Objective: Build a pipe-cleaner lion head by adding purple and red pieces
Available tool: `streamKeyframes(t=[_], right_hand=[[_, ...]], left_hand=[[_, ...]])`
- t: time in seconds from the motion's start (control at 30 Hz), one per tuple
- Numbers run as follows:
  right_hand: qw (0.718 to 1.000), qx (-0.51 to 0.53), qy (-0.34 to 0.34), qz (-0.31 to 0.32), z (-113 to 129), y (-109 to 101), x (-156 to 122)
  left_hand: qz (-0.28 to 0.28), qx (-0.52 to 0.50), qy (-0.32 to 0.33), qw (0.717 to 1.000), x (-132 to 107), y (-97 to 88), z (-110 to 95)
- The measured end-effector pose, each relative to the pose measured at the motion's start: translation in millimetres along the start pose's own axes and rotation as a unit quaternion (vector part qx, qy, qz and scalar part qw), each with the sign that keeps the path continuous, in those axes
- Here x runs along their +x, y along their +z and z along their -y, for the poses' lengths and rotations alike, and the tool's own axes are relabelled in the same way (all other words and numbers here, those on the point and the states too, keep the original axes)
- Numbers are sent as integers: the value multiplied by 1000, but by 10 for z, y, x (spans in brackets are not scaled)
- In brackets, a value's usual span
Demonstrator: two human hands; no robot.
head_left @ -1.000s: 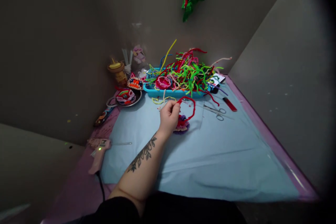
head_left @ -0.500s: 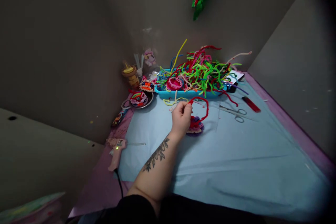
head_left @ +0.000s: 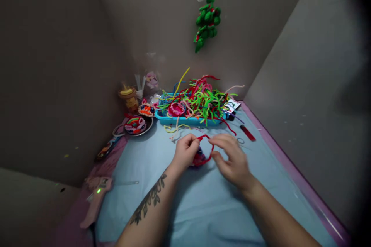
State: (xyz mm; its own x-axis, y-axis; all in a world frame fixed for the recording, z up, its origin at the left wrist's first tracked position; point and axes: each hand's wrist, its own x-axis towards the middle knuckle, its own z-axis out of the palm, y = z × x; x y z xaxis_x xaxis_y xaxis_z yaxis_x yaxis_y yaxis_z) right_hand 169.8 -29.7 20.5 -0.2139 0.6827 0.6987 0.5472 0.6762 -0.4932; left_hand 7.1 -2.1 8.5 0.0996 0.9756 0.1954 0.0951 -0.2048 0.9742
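At the far left of the counter (head_left: 203,200) lies your glue gun (head_left: 94,200), its green light on. Behind it, a small dish (head_left: 135,125) holds a striped craft piece, and the blue tray (head_left: 162,117) beside it overflows with tangled pipe cleaners (head_left: 199,98). Your left hand (head_left: 184,152) sits just in front of the tray, fingers narrowed to a pinch on 1 end of the red pipe cleaner (head_left: 210,150), which loops over a small fuzzy piece (head_left: 199,159) on the blue sheet. Your right hand (head_left: 233,158) meets the loop's right side; it is blurred, so you cannot tell whether its fingers grip. A red stick (head_left: 247,132) lies further right.
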Motion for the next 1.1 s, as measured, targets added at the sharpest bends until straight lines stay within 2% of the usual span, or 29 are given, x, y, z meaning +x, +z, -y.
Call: streamKeyframes(t=[0.07, 0.13, 0.23, 0.4, 0.53, 0.67, 0.73, 0.83, 0.9, 0.97, 1.1], right_hand=[[999, 3, 30, 14, -113, 67, 79], [995, 37, 88, 39, -215, 109, 107], [984, 97, 145, 45, -294, 73, 74], [977, 134, 160, 31, -248, -40, 48], [964, 162, 211, -17, -185, 8, 54], [922, 235, 300, -68, -135, 128, 15], [908, 262, 317, -83, -123, 174, -5], [912, 242, 315, -106, -133, 190, -16], [910, 237, 327, -93, -158, 172, -11], [886, 281, 363, -58, -188, 153, -2], [815, 399, 421, -15, -226, 152, 6]], left_hand=[[35, 51, 30, 998, 11, -7, -23], [55, 99, 48, 992, 17, 2, -43], [83, 120, 33, 989, 10, 36, -47], [121, 124, 14, 985, -16, 81, -22], [100, 138, 29, 985, -24, 106, -36], [58, 173, 64, 981, -45, 150, -62], [44, 194, 83, 976, -61, 170, -61], [34, 228, 113, 967, -84, 179, -48], [35, 249, 126, 960, -90, 173, -42], [46, 269, 135, 952, -86, 162, -42], [63, 280, 136, 948, -65, 146, -51]])
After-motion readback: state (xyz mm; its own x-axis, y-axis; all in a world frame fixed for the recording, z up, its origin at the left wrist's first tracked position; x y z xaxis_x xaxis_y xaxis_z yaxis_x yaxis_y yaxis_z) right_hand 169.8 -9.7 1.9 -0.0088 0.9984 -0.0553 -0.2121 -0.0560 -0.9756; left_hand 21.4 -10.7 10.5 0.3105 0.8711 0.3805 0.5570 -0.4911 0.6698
